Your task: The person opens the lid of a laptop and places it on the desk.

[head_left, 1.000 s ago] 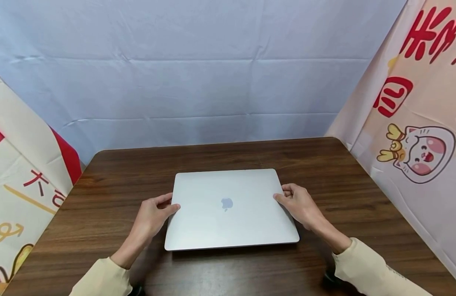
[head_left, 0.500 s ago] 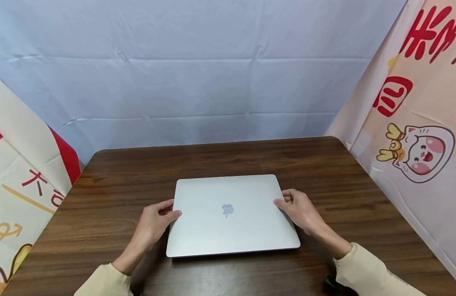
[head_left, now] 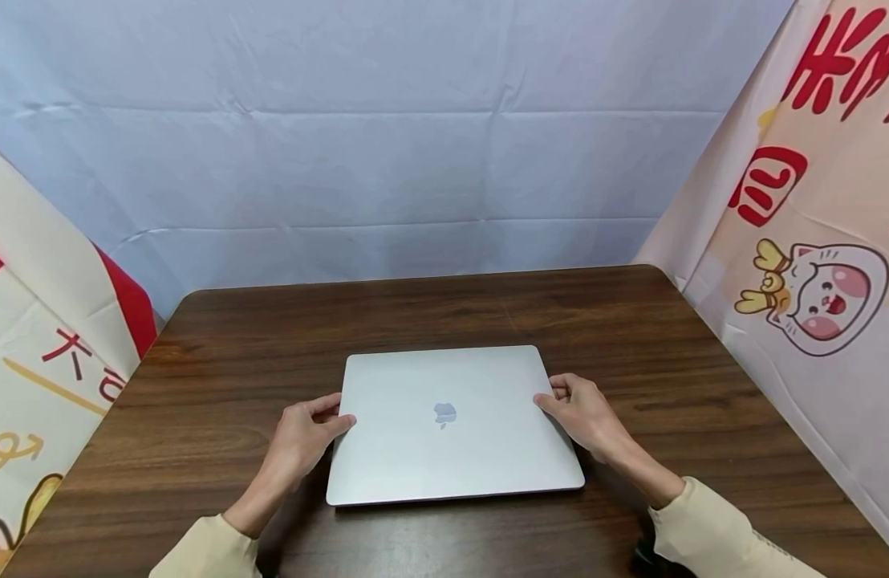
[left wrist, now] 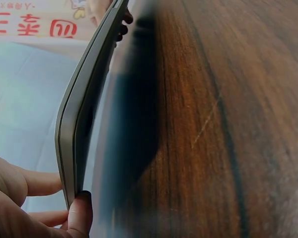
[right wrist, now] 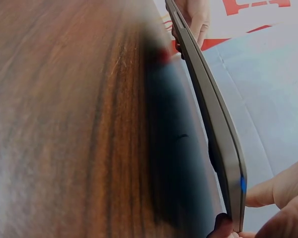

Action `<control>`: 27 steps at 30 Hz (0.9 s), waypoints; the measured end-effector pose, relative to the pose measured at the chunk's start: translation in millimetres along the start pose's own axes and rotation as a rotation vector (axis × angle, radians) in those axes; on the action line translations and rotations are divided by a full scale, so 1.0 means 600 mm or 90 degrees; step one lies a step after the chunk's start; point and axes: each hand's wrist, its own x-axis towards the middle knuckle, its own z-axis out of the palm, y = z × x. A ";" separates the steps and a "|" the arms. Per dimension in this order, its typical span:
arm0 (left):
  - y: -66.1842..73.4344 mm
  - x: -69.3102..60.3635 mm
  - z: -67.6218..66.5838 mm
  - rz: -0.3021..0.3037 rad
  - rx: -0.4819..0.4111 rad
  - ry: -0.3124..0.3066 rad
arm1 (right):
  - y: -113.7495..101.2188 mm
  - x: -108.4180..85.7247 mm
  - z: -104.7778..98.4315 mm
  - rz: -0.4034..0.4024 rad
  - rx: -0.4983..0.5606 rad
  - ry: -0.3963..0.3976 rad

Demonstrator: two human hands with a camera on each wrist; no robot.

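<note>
A closed silver laptop with an apple logo on its lid is held by both hands just above the brown wooden table. The left hand grips its left edge, thumb on the lid and fingers at the side and below. On the opposite edge the right hand has the same kind of grip. The left wrist view shows the laptop's thin side pinched by the left hand, with a gap over the table. In the right wrist view the right hand pinches the other side.
The wooden table has rounded far corners. Behind it hangs a pale blue cloth. Printed cloths with red characters and cartoon drawings hang at the left and right. Something black sits by the right sleeve.
The laptop has moved toward the person, down in the head view, with both hands gripping its sides throughout. Over the last half second it has shifted only slightly.
</note>
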 end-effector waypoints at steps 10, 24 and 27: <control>-0.006 -0.001 0.000 0.007 0.003 0.002 | 0.001 0.001 0.004 -0.004 -0.006 -0.002; -0.014 0.001 0.003 0.004 0.005 0.004 | 0.000 0.000 0.008 0.006 -0.027 -0.002; -0.015 0.001 0.003 0.004 0.003 0.006 | 0.000 0.000 0.009 0.002 -0.032 0.001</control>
